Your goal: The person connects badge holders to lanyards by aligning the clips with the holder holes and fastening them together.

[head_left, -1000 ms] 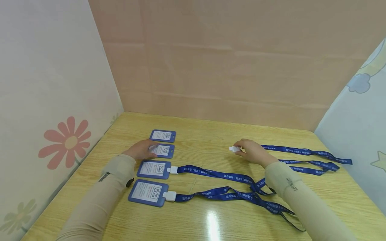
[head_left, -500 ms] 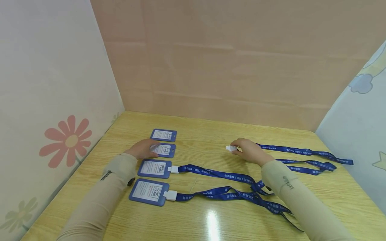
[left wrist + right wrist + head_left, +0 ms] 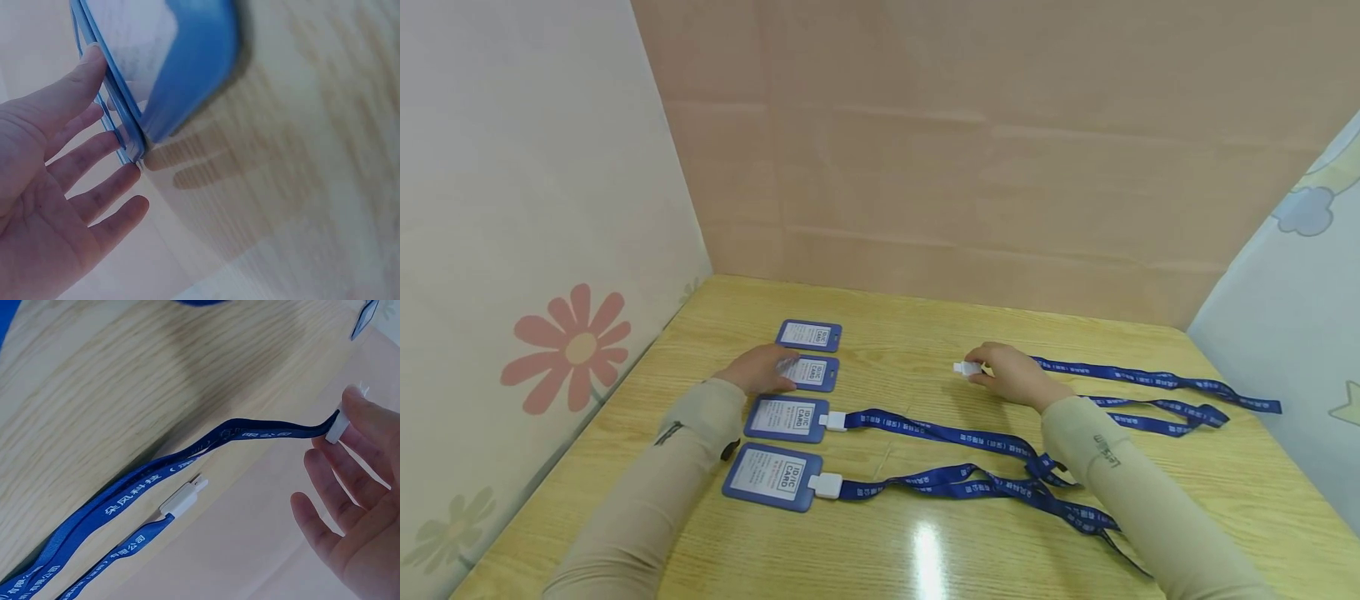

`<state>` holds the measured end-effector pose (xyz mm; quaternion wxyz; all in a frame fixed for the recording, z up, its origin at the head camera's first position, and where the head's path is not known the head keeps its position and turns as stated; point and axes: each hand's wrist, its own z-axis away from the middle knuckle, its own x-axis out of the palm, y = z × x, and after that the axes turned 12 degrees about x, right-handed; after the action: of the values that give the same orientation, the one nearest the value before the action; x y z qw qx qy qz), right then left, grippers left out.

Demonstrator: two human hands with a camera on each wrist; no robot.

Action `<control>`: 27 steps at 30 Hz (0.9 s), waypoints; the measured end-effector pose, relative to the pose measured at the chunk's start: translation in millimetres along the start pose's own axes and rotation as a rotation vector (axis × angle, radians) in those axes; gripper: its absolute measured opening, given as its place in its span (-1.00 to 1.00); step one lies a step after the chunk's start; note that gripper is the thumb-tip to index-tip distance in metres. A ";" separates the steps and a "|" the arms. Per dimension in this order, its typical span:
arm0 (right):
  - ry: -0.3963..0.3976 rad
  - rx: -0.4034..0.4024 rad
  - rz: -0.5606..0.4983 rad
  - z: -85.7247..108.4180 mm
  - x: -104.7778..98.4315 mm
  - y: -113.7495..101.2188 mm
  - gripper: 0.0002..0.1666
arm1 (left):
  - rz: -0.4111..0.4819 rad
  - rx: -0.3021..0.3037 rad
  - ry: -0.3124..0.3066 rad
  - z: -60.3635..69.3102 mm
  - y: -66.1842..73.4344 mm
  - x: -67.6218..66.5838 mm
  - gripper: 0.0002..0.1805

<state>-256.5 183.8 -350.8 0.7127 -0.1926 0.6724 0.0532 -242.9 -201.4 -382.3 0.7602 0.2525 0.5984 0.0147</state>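
From the head: the left hand (image 3: 762, 369), half open, pinches a blue card holder (image 3: 815, 374) on the wooden desk (image 3: 835, 554), hiding one end — pinkish wall (image 3: 962, 150) behind. Left wrist: the holder's top is cut off. Right wrist: the right hand (image 3: 375, 544), other fingers loose, pinches a white clip (image 3: 336, 430) — the thumb hides part.

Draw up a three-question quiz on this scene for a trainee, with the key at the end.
1. Count: how many ID card holders have a lanyard clipped on?
2. True or false: the right hand pinches a white lanyard clip.
3. Multiple choice: counting from the far end of the row, which does the left hand grip? (a) the first (b) the second (c) the third

Key:
1. Two, the pair nearest the person.
2. True.
3. b, the second ID card holder.
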 end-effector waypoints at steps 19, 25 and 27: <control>-0.010 -0.031 0.003 -10.1 5.0 -13.6 -0.64 | 0.016 -0.020 0.000 -0.8 2.9 0.6 -0.34; -0.011 -0.043 0.010 -13.7 7.4 -16.3 -0.64 | -0.002 -0.014 0.002 -0.7 2.0 1.2 -0.34; -0.012 -0.045 0.010 -14.7 8.1 -17.4 -0.64 | -0.004 -0.015 0.002 -0.6 2.3 0.9 -0.35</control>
<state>-263.8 161.2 -355.5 0.7118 -0.2049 0.6678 0.0729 -242.6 -198.9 -382.3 0.7615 0.2455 0.5996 0.0181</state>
